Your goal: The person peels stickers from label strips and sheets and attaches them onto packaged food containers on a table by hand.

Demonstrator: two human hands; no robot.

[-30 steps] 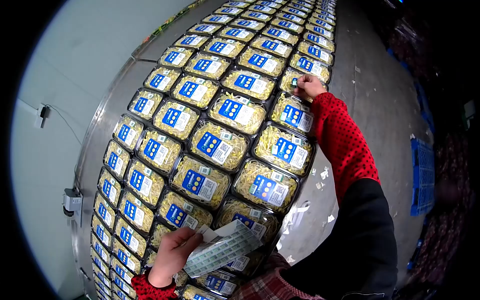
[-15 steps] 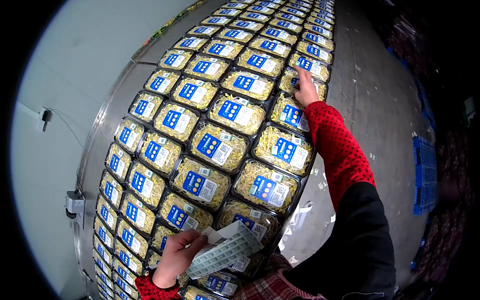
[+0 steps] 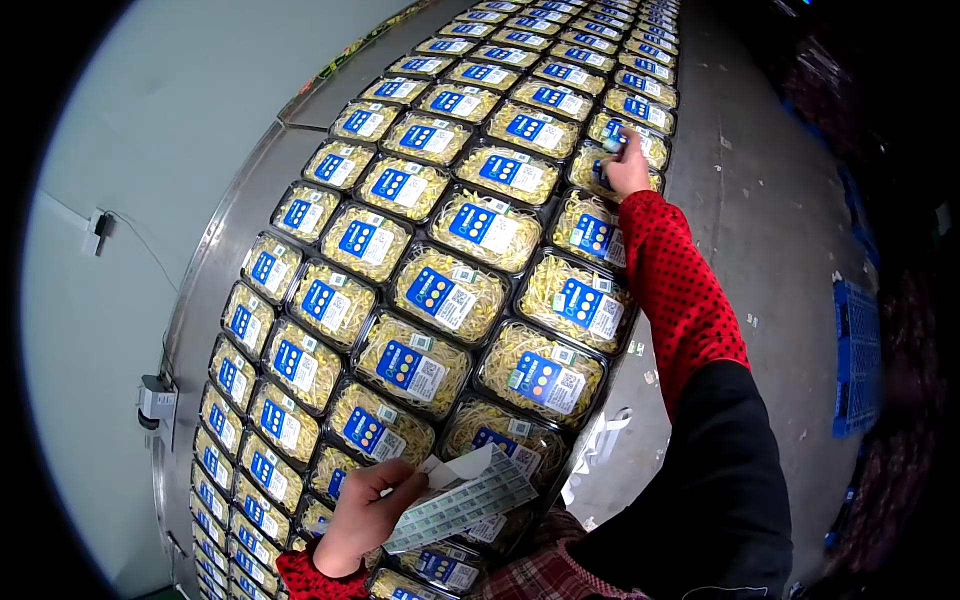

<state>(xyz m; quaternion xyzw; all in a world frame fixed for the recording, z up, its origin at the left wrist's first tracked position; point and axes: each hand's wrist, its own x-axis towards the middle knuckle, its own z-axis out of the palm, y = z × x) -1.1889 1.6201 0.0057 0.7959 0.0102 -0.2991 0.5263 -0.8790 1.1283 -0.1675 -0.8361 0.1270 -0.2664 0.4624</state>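
Note:
Rows of clear-lidded black trays of bean sprouts (image 3: 450,290), with blue and white labels, cover a long metal table. At the lower middle my left hand (image 3: 368,510) pinches a sheet of small green stickers (image 3: 465,505), held above the nearest trays. My right hand (image 3: 628,165) reaches out over the right-hand row, its fingers closed near a small greenish sticker (image 3: 612,143) at a tray's label. The fingertips are slightly blurred. Small green square stickers also show on many of the trays.
The metal table's edge (image 3: 225,205) curves along the left, beside a pale wall (image 3: 130,150). A grey box (image 3: 157,398) is at the lower left. On the right, scraps of paper lie on the grey floor (image 3: 740,230), with a blue pallet (image 3: 857,355) beyond.
My right hand has moved from an open-fingered reach to a closed one, at a tray slightly farther along the row. The left hand still holds the sticker sheet. The view has shifted slightly.

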